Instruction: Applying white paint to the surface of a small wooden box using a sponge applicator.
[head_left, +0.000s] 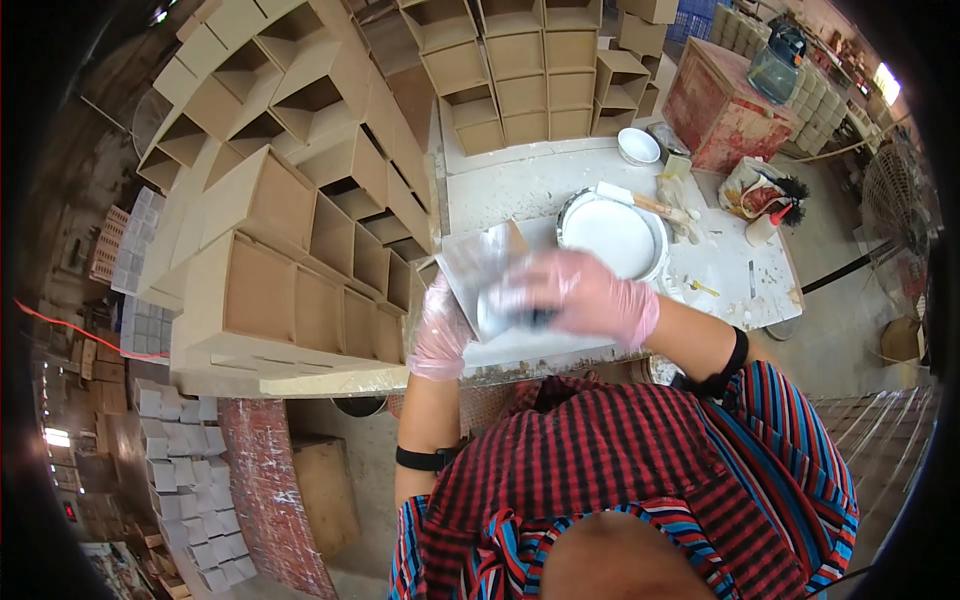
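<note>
My left hand [441, 330], in a thin pink see-through glove, grips an open box [470, 258] by its left side. The box is tilted above the table, its near face coated wet white and a bare brown board edge showing at the top. My right hand [595, 303], gloved alike, curls over that white face. Motion smears its fingers, and a dark and white thing under them is too blurred to name. Just beyond stands a round tub [662, 268] of white liquid [610, 238], with a flat brush [635, 200] lying across its far rim.
Stacked brown open boxes [310, 300] rise close on the left, more [520, 80] at the back. A white bowl [638, 146], a stained glove [680, 205] and a red-tipped bottle [765, 228] sit on the white table [500, 190]. A fan [893, 200] stands right.
</note>
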